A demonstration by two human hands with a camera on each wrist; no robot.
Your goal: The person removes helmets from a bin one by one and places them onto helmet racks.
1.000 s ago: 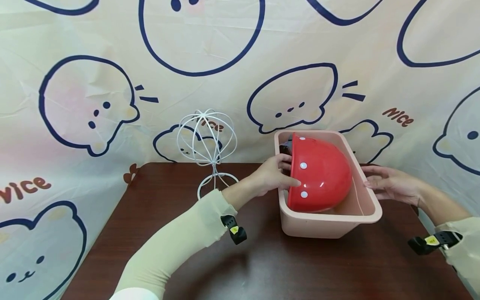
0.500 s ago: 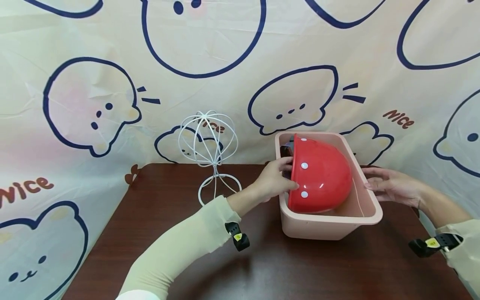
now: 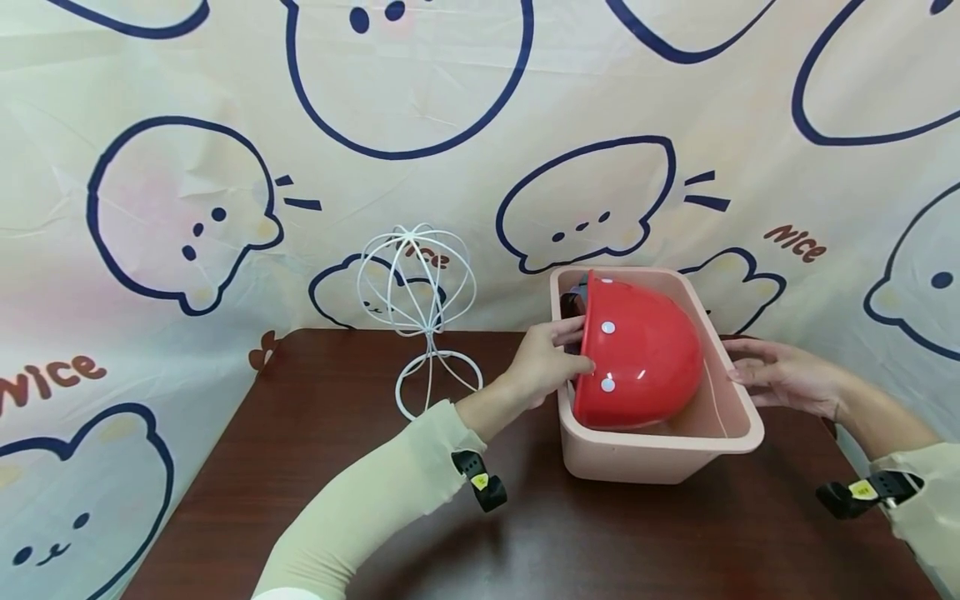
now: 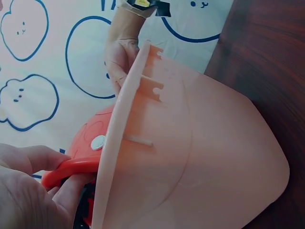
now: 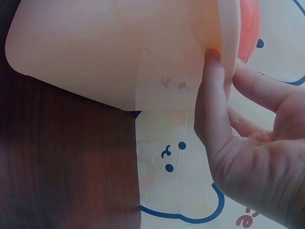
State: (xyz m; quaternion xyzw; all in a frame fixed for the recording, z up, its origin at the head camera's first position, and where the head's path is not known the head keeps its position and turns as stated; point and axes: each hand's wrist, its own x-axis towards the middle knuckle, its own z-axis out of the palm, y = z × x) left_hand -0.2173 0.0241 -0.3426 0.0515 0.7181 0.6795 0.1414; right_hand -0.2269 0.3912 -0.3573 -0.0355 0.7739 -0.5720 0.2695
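Note:
A red helmet [image 3: 645, 354] with white round studs lies on its side in a pink plastic bin [image 3: 660, 468], its open side facing left. My left hand [image 3: 542, 362] grips the helmet's rim, thumb outside and fingers tucked inside, as the left wrist view shows with the red rim [image 4: 78, 165]. My right hand [image 3: 791, 375] holds the bin's right rim; in the right wrist view one finger [image 5: 213, 90] presses the bin's wall under the lip. Something dark shows inside the helmet's opening, mostly hidden.
A white wire stand [image 3: 429, 329] with a cage-like round top stands on the dark wooden table [image 3: 600, 542], left of the bin. A cartoon-printed cloth [image 3: 405, 192] hangs behind the table. The table's right edge lies near my right hand.
The view has tilted slightly. My left hand keeps its grip on the helmet's rim and my right hand stays at the bin's rim; the helmet and bin have hardly moved.

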